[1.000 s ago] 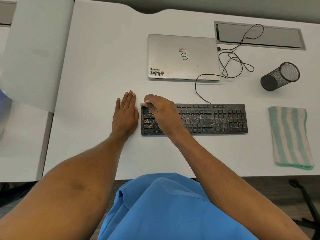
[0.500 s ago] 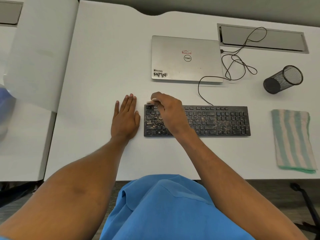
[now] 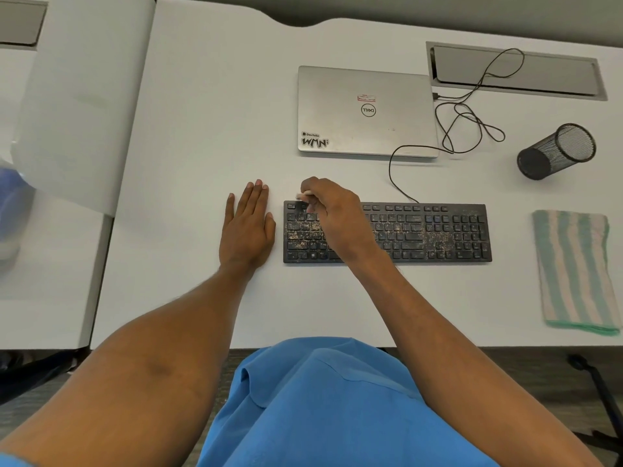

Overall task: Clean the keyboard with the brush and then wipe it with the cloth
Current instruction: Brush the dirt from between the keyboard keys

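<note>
A black keyboard [image 3: 421, 232] speckled with tan crumbs lies on the white desk [image 3: 202, 129]. My right hand [image 3: 337, 217] hovers over its left part, fingers curled round a small pale brush [image 3: 301, 196] whose tip shows at the top-left keys; most of the brush is hidden by my fingers. My left hand [image 3: 247, 227] lies flat on the desk, fingers straight, just left of the keyboard without touching it. A folded green-and-white striped cloth [image 3: 573, 271] rests on the desk to the right of the keyboard.
A closed silver laptop [image 3: 365, 111] sits behind the keyboard, with a black cable [image 3: 472, 123] looping from it toward a cable tray [image 3: 515, 72]. A black mesh pen cup [image 3: 556, 151] lies tipped over at the right. The desk's front edge runs just above my lap.
My right hand with the brush has shifted slightly right along the top-left keys. My left hand has stayed flat beside the keyboard.
</note>
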